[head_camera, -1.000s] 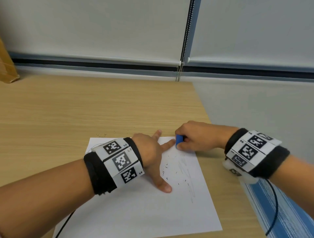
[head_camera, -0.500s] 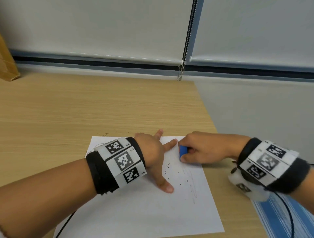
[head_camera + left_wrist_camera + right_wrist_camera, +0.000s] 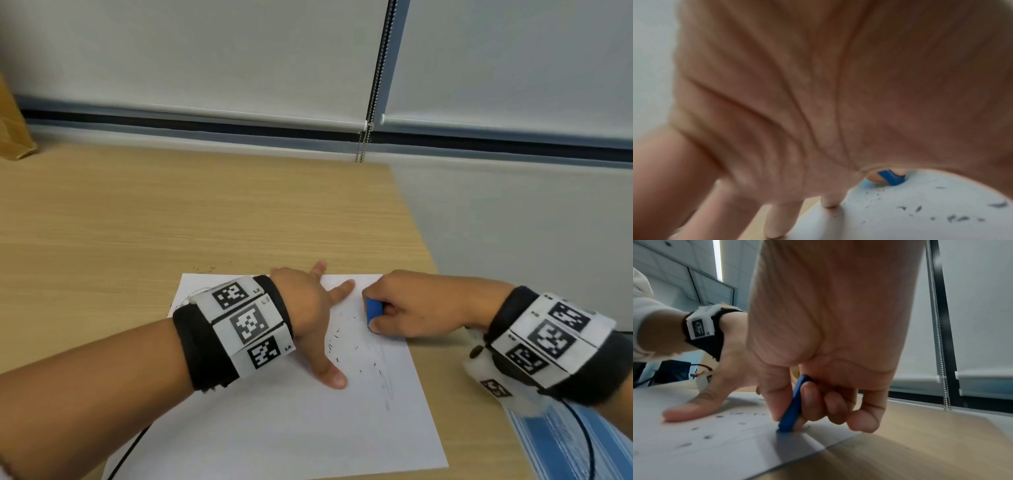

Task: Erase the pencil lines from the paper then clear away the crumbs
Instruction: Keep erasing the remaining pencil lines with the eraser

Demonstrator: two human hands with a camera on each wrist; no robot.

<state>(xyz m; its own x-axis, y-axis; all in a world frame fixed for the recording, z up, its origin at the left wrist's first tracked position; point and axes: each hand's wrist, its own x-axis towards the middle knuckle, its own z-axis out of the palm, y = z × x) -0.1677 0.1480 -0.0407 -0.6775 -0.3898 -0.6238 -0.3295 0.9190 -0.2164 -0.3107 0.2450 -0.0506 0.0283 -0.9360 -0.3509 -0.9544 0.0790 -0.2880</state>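
A white sheet of paper (image 3: 281, 428) lies on the wooden table (image 3: 171, 219). My left hand (image 3: 315, 315) presses flat on it with fingers spread, thumb toward me. My right hand (image 3: 407, 308) pinches a blue eraser (image 3: 372, 311) between thumb and fingers, its lower end on the paper near the sheet's far right part. In the right wrist view the eraser (image 3: 794, 404) stands nearly upright on the sheet (image 3: 705, 443). Dark eraser crumbs (image 3: 346, 346) lie scattered between my hands, and faint pencil lines (image 3: 385, 380) run toward me. The left wrist view shows the eraser (image 3: 891, 177) beyond crumbs (image 3: 957, 217).
The table's right edge (image 3: 445, 308) runs close beside the paper. A blue striped cloth (image 3: 561, 445) lies off the near right. A brown paper bag (image 3: 13, 130) stands at the far left. Window blinds with a bead chain (image 3: 368, 137) hang behind.
My right hand has drawn the eraser toward me along the paper, away from the far edge. My left hand stays pressed in place.
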